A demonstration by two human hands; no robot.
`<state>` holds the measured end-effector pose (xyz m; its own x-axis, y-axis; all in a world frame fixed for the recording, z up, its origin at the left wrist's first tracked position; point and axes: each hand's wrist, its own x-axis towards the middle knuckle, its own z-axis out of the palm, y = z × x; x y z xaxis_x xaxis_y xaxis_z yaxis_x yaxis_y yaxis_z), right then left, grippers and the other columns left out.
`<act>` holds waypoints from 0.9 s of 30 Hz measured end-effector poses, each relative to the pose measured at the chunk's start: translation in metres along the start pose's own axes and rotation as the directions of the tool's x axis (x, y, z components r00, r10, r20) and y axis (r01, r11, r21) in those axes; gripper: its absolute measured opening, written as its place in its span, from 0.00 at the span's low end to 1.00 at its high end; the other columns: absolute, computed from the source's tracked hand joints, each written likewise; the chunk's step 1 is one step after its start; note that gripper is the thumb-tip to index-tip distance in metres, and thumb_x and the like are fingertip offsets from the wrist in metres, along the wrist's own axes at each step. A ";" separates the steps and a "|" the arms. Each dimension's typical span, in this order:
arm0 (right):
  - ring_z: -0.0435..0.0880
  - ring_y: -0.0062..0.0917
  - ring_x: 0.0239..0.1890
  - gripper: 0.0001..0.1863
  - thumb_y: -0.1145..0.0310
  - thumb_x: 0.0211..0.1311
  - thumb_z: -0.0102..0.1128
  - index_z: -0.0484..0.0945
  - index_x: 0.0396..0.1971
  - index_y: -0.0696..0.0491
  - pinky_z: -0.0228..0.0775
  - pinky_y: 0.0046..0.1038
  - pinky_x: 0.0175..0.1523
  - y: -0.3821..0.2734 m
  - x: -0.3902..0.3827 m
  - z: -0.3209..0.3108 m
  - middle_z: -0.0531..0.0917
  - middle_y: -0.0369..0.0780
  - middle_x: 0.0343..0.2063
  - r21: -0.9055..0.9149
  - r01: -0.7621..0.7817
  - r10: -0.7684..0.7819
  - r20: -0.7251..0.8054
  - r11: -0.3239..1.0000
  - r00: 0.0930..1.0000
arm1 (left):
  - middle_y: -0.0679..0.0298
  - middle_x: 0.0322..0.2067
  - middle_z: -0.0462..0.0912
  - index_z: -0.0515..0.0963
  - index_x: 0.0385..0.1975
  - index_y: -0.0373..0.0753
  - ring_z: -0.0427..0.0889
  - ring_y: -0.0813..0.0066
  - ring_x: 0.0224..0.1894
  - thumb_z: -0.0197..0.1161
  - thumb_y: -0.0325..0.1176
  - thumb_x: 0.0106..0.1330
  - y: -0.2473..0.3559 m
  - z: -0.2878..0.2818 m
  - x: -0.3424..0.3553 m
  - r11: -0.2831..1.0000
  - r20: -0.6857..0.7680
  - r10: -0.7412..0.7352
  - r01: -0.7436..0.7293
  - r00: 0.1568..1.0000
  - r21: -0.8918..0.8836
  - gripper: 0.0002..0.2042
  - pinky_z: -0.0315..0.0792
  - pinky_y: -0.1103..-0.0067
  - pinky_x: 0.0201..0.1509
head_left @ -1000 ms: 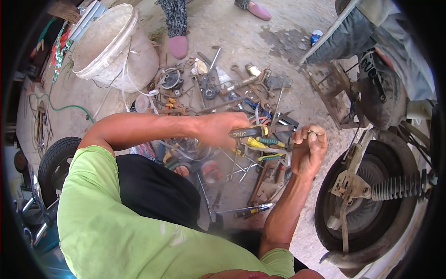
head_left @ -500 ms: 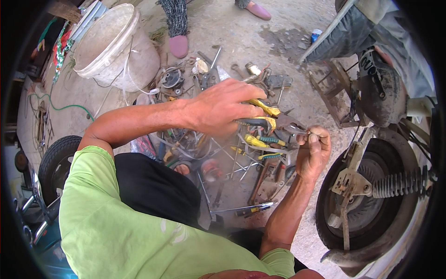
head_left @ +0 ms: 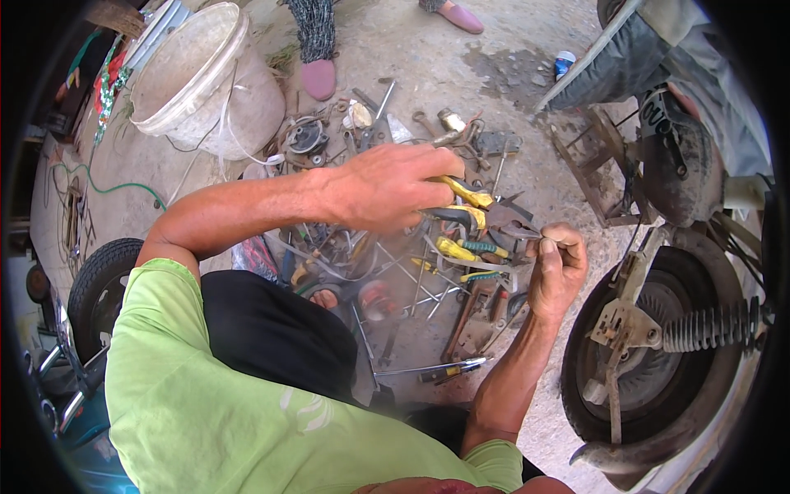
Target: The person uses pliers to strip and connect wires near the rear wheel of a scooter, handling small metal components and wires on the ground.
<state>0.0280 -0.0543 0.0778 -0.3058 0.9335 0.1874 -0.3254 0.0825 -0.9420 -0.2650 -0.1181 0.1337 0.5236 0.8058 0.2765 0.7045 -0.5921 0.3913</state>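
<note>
My left hand (head_left: 393,185) is wrapped round a pair of pliers (head_left: 467,196) with yellow and black handles. Their dark metal jaws point right, and the tips meet my right hand (head_left: 559,267). Thumb and index finger of that hand are pinched together right at the jaw tips. Whatever lies between them is too small to make out. Below the pliers, on the ground, lie more hand tools, among them a tool with green and yellow grips (head_left: 485,247) and several metal rods. A T-shaped wrench (head_left: 432,367) rests nearer to me.
A dirty white bucket (head_left: 193,86) stands at the far left. On the right are a motorcycle wheel (head_left: 580,362) with its coil spring (head_left: 708,335) and a rusty metal frame (head_left: 588,165). Another person's pink shoe (head_left: 318,80) is at the back, by scattered metal parts (head_left: 307,137).
The pliers and my left hand have shifted very slightly left. My right hand keeps its pinch at the jaw tips. The whole view has moved a little.
</note>
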 end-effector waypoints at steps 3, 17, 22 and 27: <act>0.78 0.18 0.31 0.05 0.80 0.61 0.59 0.78 0.36 0.58 0.70 0.20 0.39 -0.001 0.000 0.003 0.78 0.37 0.33 -0.026 0.007 -0.005 0.049 1.000 0.999 | 0.57 0.43 0.73 0.77 0.37 0.38 0.79 0.55 0.44 0.67 0.26 0.51 -0.002 -0.002 -0.006 0.999 0.046 -0.048 0.048 0.998 -0.004 0.12 0.76 0.65 0.41; 0.70 0.16 0.22 0.20 0.58 0.77 0.49 0.76 0.29 0.57 0.60 0.19 0.30 0.020 -0.017 -0.034 0.74 0.32 0.23 -0.327 -0.421 0.453 0.024 0.846 0.891 | 0.57 0.40 0.75 0.78 0.42 0.41 0.80 0.53 0.40 0.72 0.35 0.56 -0.058 -0.009 -0.094 0.954 0.265 -0.300 0.285 0.916 0.096 0.15 0.75 0.63 0.39; 0.72 0.18 0.25 0.17 0.59 0.76 0.52 0.76 0.33 0.58 0.65 0.21 0.33 0.030 -0.013 0.003 0.72 0.34 0.23 -0.049 -0.386 0.389 0.133 0.921 0.912 | 0.58 0.42 0.75 0.77 0.38 0.38 0.81 0.56 0.39 0.74 0.32 0.55 -0.037 0.005 -0.077 0.979 0.183 -0.180 0.194 0.967 -0.066 0.14 0.77 0.67 0.37; 0.72 0.20 0.26 0.17 0.58 0.77 0.50 0.75 0.35 0.58 0.66 0.23 0.36 0.021 -0.006 0.010 0.71 0.35 0.22 -0.107 -0.334 0.348 0.182 0.937 0.920 | 0.59 0.42 0.75 0.77 0.33 0.37 0.81 0.58 0.37 0.72 0.33 0.57 -0.029 -0.002 -0.062 0.995 0.101 -0.087 0.092 0.991 -0.039 0.11 0.76 0.67 0.34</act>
<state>0.0139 -0.0618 0.0601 -0.5575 0.8236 -0.1049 -0.1075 -0.1969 -0.9745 -0.3184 -0.1506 0.1067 0.5059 0.8493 0.1508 0.7304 -0.5148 0.4488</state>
